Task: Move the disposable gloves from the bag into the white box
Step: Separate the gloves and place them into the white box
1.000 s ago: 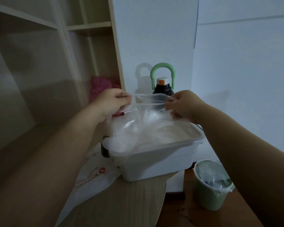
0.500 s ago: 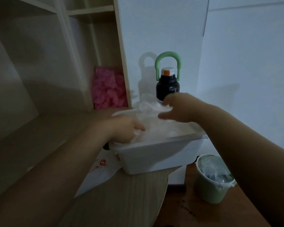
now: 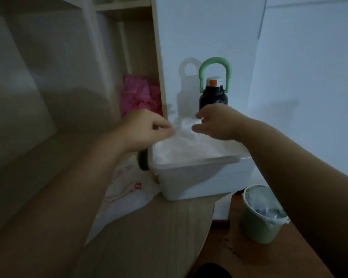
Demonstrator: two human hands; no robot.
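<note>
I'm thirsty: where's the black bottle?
Head view, right of centre: the black bottle stands by the wall behind the white box, just beyond the right hand.

No legible text — red print, round red mark on white bag (image 3: 127,201) too blurred to read.
</note>
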